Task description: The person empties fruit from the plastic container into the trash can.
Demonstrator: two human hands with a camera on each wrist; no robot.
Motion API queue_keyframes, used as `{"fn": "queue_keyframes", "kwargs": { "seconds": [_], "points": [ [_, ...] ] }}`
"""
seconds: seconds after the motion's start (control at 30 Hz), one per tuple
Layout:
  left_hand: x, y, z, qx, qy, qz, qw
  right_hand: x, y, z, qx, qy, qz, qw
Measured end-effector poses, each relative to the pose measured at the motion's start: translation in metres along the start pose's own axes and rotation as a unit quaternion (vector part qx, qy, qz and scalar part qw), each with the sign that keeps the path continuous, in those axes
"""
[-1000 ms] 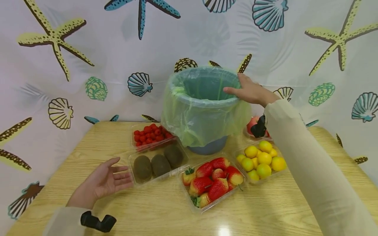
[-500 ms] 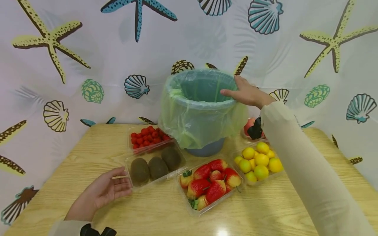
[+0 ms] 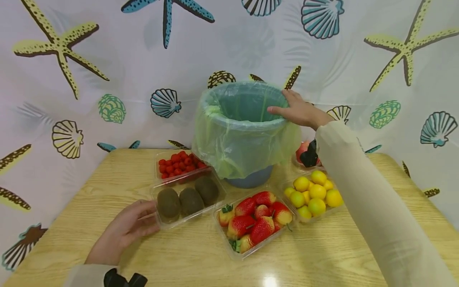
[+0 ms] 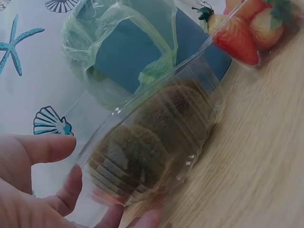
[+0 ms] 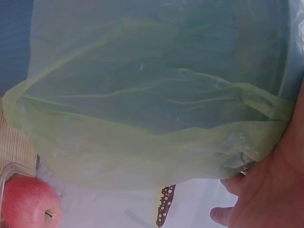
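Observation:
A blue bin (image 3: 251, 175) stands upright, lined with a translucent yellow-green plastic bag (image 3: 236, 147) folded over its rim. My right hand (image 3: 299, 111) rests on the bin's right rim, thumb reaching over the opening. In the right wrist view, fingertips (image 5: 222, 214) show outside the rim beside the bag. At the left, my left hand (image 3: 132, 225) is at the end of a clear plastic box of kiwis (image 3: 191, 201). The left wrist view shows its spread fingers (image 4: 50, 147) by the box's end; whether all of them touch it I cannot tell.
Behind the kiwis lies a box of raspberries (image 3: 179, 162). A box of strawberries (image 3: 256, 223) is in front of the bin, with a box of lemons (image 3: 317, 195) to its right. Apples (image 5: 31, 204) in a box stand behind the lemons. A patterned curtain (image 3: 136, 71) hangs at the table's back.
My left hand has moved slightly in against the kiwi box's end, its fingers drawn closer together. My right hand keeps its place on the bin rim. The view has shifted slightly.

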State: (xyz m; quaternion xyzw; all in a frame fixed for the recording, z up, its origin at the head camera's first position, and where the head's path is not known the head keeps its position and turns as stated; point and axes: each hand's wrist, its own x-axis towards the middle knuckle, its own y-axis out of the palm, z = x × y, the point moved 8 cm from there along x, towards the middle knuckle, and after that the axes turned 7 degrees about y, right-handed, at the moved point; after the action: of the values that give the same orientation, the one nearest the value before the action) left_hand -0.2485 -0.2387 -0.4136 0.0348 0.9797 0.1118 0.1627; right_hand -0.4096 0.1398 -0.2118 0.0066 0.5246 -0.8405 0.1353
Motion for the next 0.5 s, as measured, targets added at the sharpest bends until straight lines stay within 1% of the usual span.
{"fn": "queue_keyframes", "kwargs": {
  "seconds": [0.1, 0.17, 0.27, 0.37, 0.5],
  "points": [
    [0.0013, 0.0033, 0.0, -0.025, 0.004, -0.003, 0.9997, -0.0004, -0.0002, -0.0006, 0.002, 0.0, 0.001, 1.0],
    [0.0016, 0.0047, 0.0, -0.038, 0.005, -0.01, 0.9992, -0.0005, -0.0004, -0.0008, 0.0, 0.0, 0.001, 1.0],
    [0.0026, 0.0069, -0.0012, -0.044, 0.009, -0.015, 0.9989, -0.0009, -0.0012, -0.0007, -0.01, 0.0, 0.002, 1.0],
    [0.0039, 0.0083, -0.002, -0.045, 0.011, -0.02, 0.9987, -0.0011, -0.0021, 0.0005, -0.027, 0.001, 0.005, 0.9996],
    [0.0062, 0.0097, -0.0018, -0.05, 0.02, -0.011, 0.9985, -0.0003, -0.0033, 0.0016, -0.064, 0.009, 0.028, 0.9975]
  ]
}}
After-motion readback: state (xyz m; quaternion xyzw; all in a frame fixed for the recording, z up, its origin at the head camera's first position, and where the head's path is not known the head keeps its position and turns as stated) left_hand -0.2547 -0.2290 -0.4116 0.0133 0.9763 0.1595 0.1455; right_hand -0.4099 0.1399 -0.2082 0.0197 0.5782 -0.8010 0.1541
